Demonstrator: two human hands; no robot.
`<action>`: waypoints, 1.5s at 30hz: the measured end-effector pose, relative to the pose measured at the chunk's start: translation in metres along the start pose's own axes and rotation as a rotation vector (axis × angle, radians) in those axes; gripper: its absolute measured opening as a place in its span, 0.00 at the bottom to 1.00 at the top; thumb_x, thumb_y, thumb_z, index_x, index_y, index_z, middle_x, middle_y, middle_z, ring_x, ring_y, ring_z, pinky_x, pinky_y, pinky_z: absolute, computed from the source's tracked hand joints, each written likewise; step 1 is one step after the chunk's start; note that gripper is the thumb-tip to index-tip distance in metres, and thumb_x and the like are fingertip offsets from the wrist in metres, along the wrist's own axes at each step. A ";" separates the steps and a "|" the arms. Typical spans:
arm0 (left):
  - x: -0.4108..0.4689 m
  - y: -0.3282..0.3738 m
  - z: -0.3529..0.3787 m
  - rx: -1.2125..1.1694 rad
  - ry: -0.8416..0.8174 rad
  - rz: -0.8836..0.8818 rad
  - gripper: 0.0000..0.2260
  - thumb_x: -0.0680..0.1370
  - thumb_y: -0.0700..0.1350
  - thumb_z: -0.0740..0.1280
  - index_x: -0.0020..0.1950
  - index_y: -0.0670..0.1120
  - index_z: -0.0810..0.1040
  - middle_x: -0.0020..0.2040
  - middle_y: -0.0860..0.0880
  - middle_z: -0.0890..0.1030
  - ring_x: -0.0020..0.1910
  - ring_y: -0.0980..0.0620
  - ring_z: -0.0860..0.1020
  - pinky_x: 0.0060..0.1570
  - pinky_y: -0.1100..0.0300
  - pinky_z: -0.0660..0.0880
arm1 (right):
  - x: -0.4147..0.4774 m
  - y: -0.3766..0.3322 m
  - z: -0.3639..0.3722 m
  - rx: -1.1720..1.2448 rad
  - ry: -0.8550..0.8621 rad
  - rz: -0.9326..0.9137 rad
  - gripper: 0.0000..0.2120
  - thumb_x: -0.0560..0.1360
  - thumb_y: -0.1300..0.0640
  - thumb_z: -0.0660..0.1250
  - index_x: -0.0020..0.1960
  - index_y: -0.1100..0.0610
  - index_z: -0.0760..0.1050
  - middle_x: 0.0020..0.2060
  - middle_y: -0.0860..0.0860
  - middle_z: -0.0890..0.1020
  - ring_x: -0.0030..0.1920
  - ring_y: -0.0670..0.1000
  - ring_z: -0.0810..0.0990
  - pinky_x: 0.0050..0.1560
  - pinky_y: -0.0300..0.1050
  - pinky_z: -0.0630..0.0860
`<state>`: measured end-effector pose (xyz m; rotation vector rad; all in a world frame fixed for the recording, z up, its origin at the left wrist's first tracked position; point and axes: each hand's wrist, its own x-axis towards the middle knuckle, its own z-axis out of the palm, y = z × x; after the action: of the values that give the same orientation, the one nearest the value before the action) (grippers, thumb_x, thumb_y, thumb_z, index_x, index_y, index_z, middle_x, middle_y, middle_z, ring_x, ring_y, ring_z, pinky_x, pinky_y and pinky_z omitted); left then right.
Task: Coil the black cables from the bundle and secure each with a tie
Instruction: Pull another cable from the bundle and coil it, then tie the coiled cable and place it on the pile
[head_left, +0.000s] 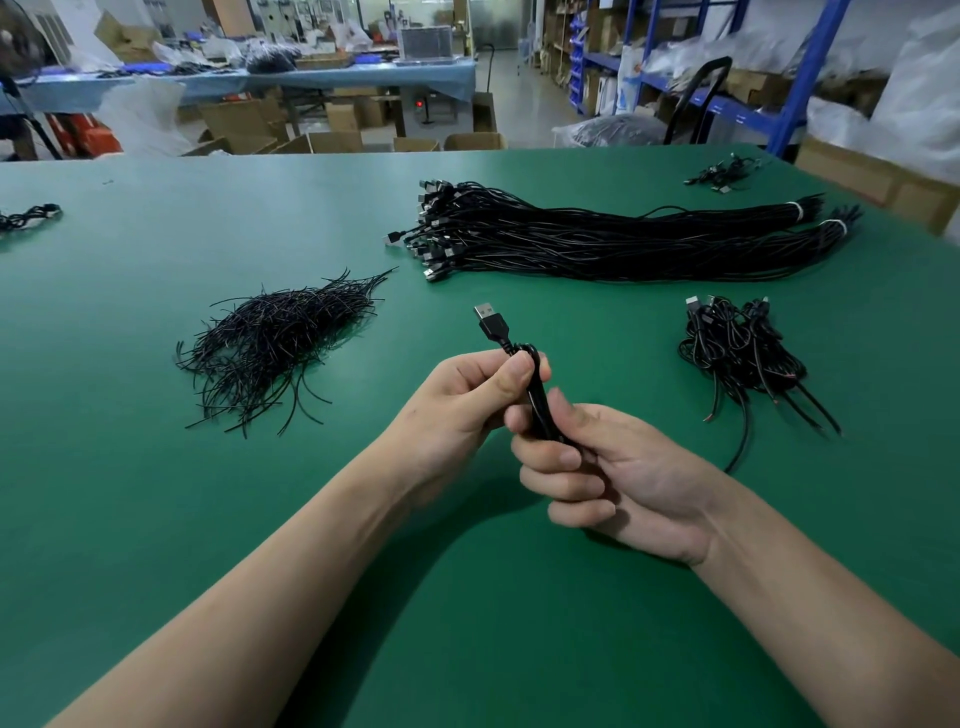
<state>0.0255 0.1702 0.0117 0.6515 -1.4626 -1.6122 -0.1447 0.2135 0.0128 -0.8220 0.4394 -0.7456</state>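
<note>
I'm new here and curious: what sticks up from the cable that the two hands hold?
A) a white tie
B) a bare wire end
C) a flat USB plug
C: a flat metal USB plug stands above the left hand, which grips the folded cable together with the right hand.

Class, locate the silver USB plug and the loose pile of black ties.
silver USB plug (484, 312), head view, metal shell.
loose pile of black ties (280, 338), head view, pile's middle.
</note>
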 end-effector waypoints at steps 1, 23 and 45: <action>0.000 0.001 0.000 -0.003 0.006 -0.001 0.10 0.80 0.49 0.62 0.45 0.48 0.81 0.28 0.53 0.75 0.32 0.56 0.75 0.43 0.66 0.73 | 0.001 0.001 0.000 -0.028 0.019 -0.016 0.16 0.84 0.48 0.57 0.48 0.56 0.78 0.32 0.47 0.65 0.28 0.43 0.59 0.24 0.33 0.60; -0.023 0.053 -0.133 1.627 0.554 -0.462 0.08 0.75 0.46 0.74 0.46 0.61 0.85 0.51 0.51 0.84 0.50 0.44 0.80 0.45 0.56 0.72 | 0.012 0.009 -0.016 -1.283 0.793 -0.287 0.16 0.84 0.51 0.56 0.39 0.53 0.70 0.28 0.47 0.68 0.29 0.50 0.64 0.33 0.49 0.63; 0.001 0.009 -0.012 0.814 0.216 0.300 0.07 0.79 0.41 0.71 0.45 0.53 0.80 0.37 0.57 0.81 0.35 0.60 0.76 0.38 0.68 0.71 | 0.012 0.008 -0.009 -1.181 0.789 -0.277 0.16 0.85 0.51 0.55 0.40 0.52 0.71 0.30 0.46 0.72 0.24 0.44 0.64 0.31 0.44 0.64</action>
<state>0.0367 0.1636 0.0184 0.9545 -1.9284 -0.6535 -0.1383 0.2036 0.0006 -1.6970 1.5840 -1.0546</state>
